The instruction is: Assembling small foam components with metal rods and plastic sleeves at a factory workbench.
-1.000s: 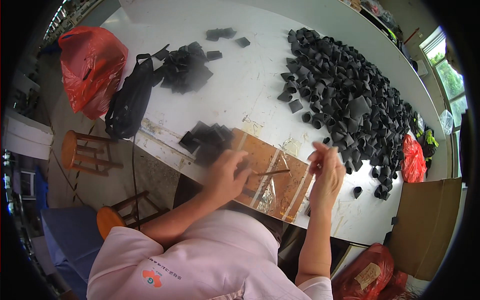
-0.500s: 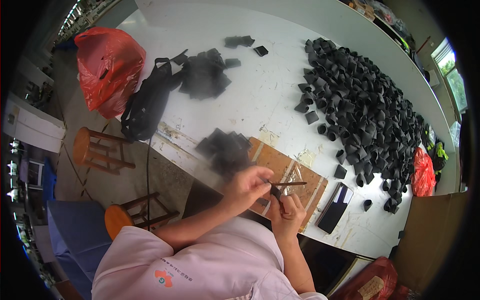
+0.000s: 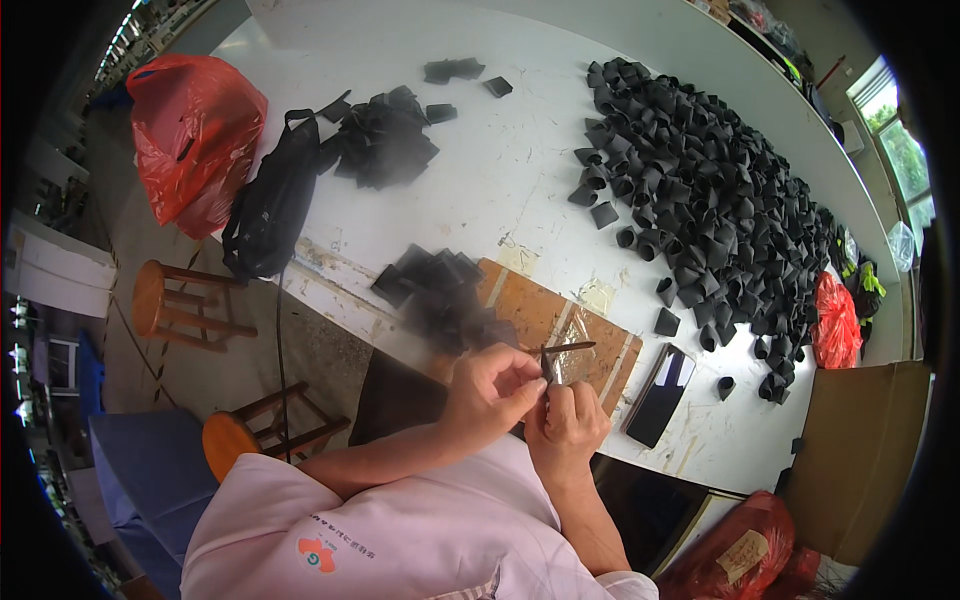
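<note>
Pile, black, at one o'clock from you; board, nearer, also at one. Your left hand and right hand, fingers closed to a pinch on one piece between them: working it at the stick seems the step in hand, calling next for a steady grip. Stick, pointing to three; piece, at its nine-o'clock end, long axis near twelve-to-six.

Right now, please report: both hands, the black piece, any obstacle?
Left hand, right hand pinching black piece. Thin stick juts rightward. Phone right of hands, apart.
</note>
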Action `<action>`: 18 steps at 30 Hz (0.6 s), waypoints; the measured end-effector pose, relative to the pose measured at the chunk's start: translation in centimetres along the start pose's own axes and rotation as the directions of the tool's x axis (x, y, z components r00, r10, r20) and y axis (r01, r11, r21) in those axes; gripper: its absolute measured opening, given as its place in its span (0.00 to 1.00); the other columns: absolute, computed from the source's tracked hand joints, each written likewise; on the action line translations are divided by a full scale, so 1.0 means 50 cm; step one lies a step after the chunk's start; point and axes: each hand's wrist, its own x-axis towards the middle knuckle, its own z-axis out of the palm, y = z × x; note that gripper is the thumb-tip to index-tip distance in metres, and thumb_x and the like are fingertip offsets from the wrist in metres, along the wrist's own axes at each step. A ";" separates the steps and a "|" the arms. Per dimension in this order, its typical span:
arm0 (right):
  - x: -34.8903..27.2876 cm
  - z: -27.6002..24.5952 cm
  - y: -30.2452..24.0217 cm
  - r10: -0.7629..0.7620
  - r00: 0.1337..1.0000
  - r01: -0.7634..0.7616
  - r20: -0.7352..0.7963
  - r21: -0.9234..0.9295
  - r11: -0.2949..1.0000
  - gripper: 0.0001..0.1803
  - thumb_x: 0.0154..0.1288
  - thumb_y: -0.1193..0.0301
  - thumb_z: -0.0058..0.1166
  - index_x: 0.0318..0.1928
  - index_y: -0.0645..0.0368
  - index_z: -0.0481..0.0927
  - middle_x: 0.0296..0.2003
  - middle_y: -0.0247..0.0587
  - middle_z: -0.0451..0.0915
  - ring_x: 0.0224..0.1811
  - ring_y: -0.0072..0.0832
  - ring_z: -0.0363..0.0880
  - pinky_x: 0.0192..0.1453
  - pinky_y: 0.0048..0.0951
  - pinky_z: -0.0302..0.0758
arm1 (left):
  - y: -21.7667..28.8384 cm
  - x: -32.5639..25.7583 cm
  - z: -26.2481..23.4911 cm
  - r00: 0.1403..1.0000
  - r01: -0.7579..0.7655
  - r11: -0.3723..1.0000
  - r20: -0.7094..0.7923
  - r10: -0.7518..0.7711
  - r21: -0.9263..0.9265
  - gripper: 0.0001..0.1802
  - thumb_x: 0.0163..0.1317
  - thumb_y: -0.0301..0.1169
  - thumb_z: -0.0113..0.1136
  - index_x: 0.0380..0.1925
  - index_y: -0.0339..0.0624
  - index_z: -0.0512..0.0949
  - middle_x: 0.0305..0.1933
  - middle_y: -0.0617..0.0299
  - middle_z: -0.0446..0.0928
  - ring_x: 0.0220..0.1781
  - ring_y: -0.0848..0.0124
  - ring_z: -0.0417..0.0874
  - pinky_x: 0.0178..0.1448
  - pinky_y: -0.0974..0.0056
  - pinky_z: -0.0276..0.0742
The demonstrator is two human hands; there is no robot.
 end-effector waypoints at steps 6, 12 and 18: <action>-0.012 0.000 -0.001 -0.048 0.997 0.050 0.055 -0.047 0.998 0.13 0.38 0.76 0.57 0.18 0.57 0.64 0.17 0.40 0.64 0.17 0.38 0.66 0.17 0.37 0.60 | -0.032 -0.009 0.005 0.990 -0.121 0.978 -0.056 0.133 0.170 0.02 0.50 0.20 0.58 0.25 0.33 0.75 0.26 0.64 0.75 0.26 0.81 0.75 0.27 0.74 0.71; -0.032 -0.002 0.003 -0.069 0.993 0.083 0.096 -0.150 0.985 0.14 0.48 0.73 0.56 0.35 0.63 0.69 0.30 0.48 0.70 0.30 0.40 0.72 0.30 0.36 0.68 | -0.036 -0.002 -0.001 0.987 -0.162 0.955 0.043 0.156 0.249 0.03 0.51 0.22 0.57 0.27 0.33 0.75 0.24 0.60 0.76 0.25 0.77 0.77 0.28 0.72 0.72; -0.029 0.006 -0.003 -0.160 0.983 0.174 0.091 -0.184 0.967 0.14 0.52 0.72 0.53 0.39 0.65 0.73 0.26 0.47 0.71 0.27 0.41 0.71 0.28 0.36 0.70 | -0.024 0.006 -0.020 0.993 -0.110 0.972 0.054 0.101 0.207 0.06 0.53 0.27 0.58 0.26 0.34 0.75 0.23 0.58 0.77 0.25 0.74 0.79 0.29 0.69 0.73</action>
